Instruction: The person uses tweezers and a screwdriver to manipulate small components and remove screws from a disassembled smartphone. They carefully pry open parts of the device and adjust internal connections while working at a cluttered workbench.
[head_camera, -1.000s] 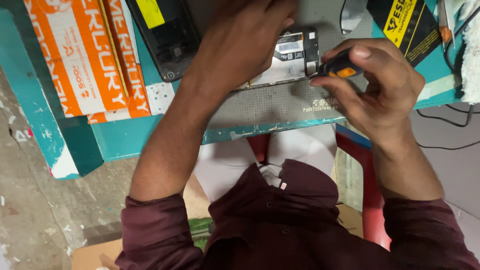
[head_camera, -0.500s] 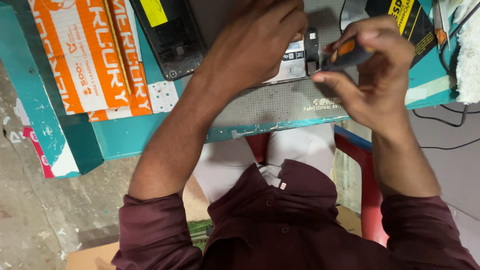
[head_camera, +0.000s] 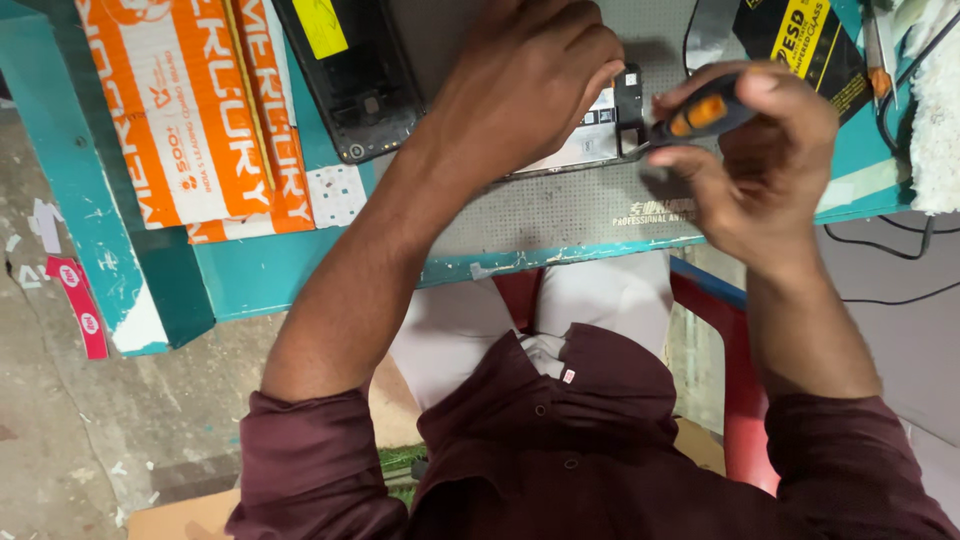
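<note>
My left hand (head_camera: 525, 85) presses down on an opened phone (head_camera: 600, 125) that lies on a grey work mat (head_camera: 560, 215); most of the phone is hidden under the hand. My right hand (head_camera: 770, 165) grips a small screwdriver with a black and orange handle (head_camera: 700, 110), its tip pointing left at the phone's right end. A separate black phone back cover (head_camera: 355, 70) with a yellow sticker lies on the mat to the left of my left hand.
An orange and white cardboard box (head_camera: 195, 110) lies on the teal table (head_camera: 250, 275) at the left. A black and yellow packet (head_camera: 800, 35) and a white cloth (head_camera: 935, 120) sit at the right. Cables (head_camera: 890, 240) hang off the right edge. A red stool (head_camera: 735, 400) is below.
The view has shifted slightly. My right hand with the screwdriver has moved up and closer to the phone's right end. My left hand stays on the phone.
</note>
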